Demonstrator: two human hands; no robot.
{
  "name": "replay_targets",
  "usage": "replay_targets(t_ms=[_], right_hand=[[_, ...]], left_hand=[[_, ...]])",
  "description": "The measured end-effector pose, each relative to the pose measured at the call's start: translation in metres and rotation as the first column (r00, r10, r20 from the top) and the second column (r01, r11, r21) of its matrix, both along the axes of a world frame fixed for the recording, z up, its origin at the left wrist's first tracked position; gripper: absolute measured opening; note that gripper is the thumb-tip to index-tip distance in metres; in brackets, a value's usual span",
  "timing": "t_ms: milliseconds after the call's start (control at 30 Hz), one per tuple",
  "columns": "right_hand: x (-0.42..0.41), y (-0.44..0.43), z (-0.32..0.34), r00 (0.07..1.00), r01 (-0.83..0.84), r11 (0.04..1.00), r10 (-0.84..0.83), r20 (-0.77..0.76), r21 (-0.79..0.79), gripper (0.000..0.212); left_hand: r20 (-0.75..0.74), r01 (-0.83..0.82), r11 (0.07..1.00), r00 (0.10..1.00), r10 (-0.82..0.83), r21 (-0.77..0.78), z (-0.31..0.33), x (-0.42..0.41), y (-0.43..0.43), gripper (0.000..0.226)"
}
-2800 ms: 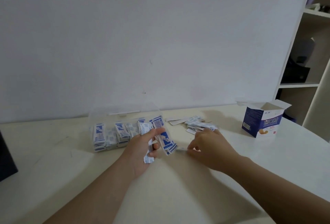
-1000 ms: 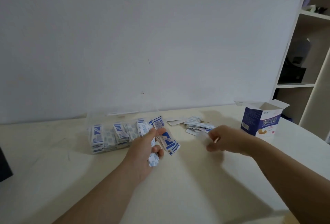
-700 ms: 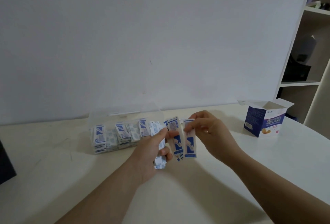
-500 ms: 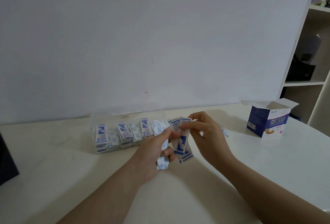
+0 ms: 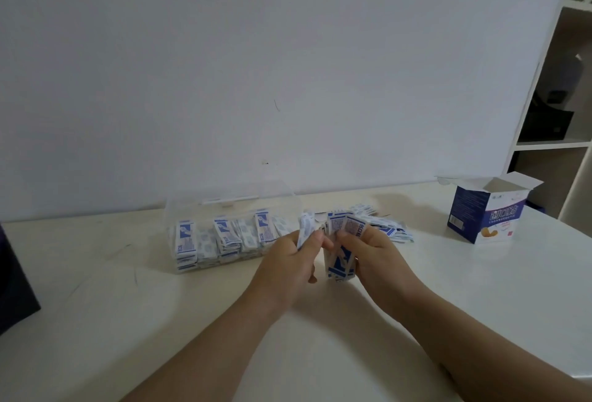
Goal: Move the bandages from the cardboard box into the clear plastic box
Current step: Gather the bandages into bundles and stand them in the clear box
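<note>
The clear plastic box (image 5: 179,209) stands at the back of the table with its lid up, holding several rows of blue-and-white wrapped bandages (image 5: 224,235). Just right of it, my left hand (image 5: 288,260) and my right hand (image 5: 374,257) together hold an upright stack of bandages (image 5: 341,260) above the table. My left hand pinches a few at the stack's left edge; my right hand grips the main bundle. Behind my right hand lies a loose pile of bandages (image 5: 394,231). The blue-and-white cardboard box (image 5: 483,212) stands open at the far right.
A dark object (image 5: 14,286) sits at the table's left edge. White shelves (image 5: 557,142) rise at the far right behind the cardboard box. The white wall runs right behind the clear box.
My right hand reached to the loose pile, brought a bandage back and joined it to the stack in my left hand. Both hands now hold the bundle together, squared upright.
</note>
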State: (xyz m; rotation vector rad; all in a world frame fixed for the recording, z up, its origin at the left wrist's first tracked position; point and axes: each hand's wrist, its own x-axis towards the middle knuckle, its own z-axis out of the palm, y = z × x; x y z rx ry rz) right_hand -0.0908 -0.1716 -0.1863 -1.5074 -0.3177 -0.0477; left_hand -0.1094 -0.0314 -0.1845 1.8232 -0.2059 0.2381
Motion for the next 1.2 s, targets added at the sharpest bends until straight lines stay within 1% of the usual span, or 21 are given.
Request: replay_targets(t_ms=[67, 167, 267, 333, 433, 500, 633, 667, 767, 800, 900, 1000, 1033, 1100, 1133, 1200], right_hand=[[-0.002, 0.000, -0.001, 0.999, 0.043, 0.997, -0.041, 0.023, -0.071, 0.026], [-0.005, 0.001, -0.003, 0.999, 0.025, 0.985, -0.017, 0.051, -0.168, 0.022], [-0.007, 0.003, -0.005, 0.997, 0.033, 0.971, -0.015, 0.079, -0.235, 0.018], [-0.008, 0.003, -0.005, 0.994, 0.042, 0.954, -0.009, 0.111, -0.295, 0.018], [-0.011, 0.005, -0.003, 0.984, 0.014, 0.919, 0.056, 0.166, -0.394, 0.016], [-0.011, 0.006, -0.002, 0.978, -0.006, 0.919, 0.087, 0.188, -0.394, 0.010], [-0.011, 0.006, 0.002, 0.983, 0.031, 0.931, 0.037, 0.177, -0.363, 0.008], [-0.012, 0.007, 0.003, 0.984, 0.016, 0.930, 0.049, 0.169, -0.367, 0.010], [-0.015, 0.011, 0.003, 0.986, 0.017, 0.918, 0.051, 0.160, -0.396, 0.033], [-0.015, 0.011, 0.004, 0.986, 0.027, 0.915, 0.042, 0.162, -0.403, 0.033], [-0.012, 0.010, 0.003, 0.989, 0.037, 0.905, 0.026, 0.143, -0.424, 0.023], [-0.011, 0.009, 0.001, 0.992, 0.020, 0.898, 0.037, 0.120, -0.439, 0.026], [-0.011, 0.009, 0.001, 0.992, 0.010, 0.903, 0.046, 0.121, -0.429, 0.023], [-0.011, 0.010, -0.001, 0.990, -0.008, 0.913, 0.066, 0.128, -0.409, 0.006], [-0.011, 0.010, -0.002, 0.988, 0.000, 0.910, 0.064, 0.140, -0.415, 0.003], [-0.009, 0.010, -0.004, 0.987, 0.012, 0.907, 0.056, 0.148, -0.420, 0.010]], left_hand=[[0.030, -0.074, 0.997, 0.997, 0.075, -0.030, -0.001, 0.002, 0.000, 0.029], [0.034, -0.123, 0.985, 0.991, 0.128, -0.125, -0.001, 0.004, -0.003, 0.023], [0.016, -0.130, 0.974, 0.991, 0.135, -0.185, 0.002, 0.002, -0.006, 0.019], [0.012, -0.126, 0.973, 0.991, 0.131, -0.192, 0.002, 0.002, -0.007, 0.017], [-0.005, -0.072, 0.977, 0.997, 0.072, -0.202, 0.000, 0.002, -0.009, 0.021], [-0.019, -0.035, 0.979, 0.999, 0.032, -0.203, -0.001, 0.002, -0.010, 0.025], [-0.020, -0.064, 0.971, 0.998, 0.061, -0.231, 0.002, 0.002, -0.011, 0.032], [-0.007, -0.070, 0.969, 0.998, 0.070, -0.235, 0.004, 0.001, -0.011, 0.032], [0.039, -0.067, 0.981, 0.996, 0.076, -0.180, 0.007, -0.003, -0.013, 0.031], [0.049, -0.069, 0.984, 0.996, 0.078, -0.164, 0.007, -0.005, -0.014, 0.033], [0.082, -0.084, 0.987, 0.992, 0.096, -0.140, 0.007, -0.005, -0.015, 0.028], [0.095, -0.084, 0.983, 0.990, 0.100, -0.161, 0.006, -0.005, -0.015, 0.027], [0.095, -0.084, 0.982, 0.990, 0.101, -0.168, 0.006, -0.005, -0.015, 0.029], [0.105, -0.085, 0.984, 0.989, 0.102, -0.154, 0.007, -0.006, -0.016, 0.029], [0.113, -0.091, 0.987, 0.988, 0.106, -0.134, 0.008, -0.007, -0.016, 0.027], [0.119, -0.116, 0.988, 0.985, 0.128, -0.102, 0.008, -0.007, -0.016, 0.020]])
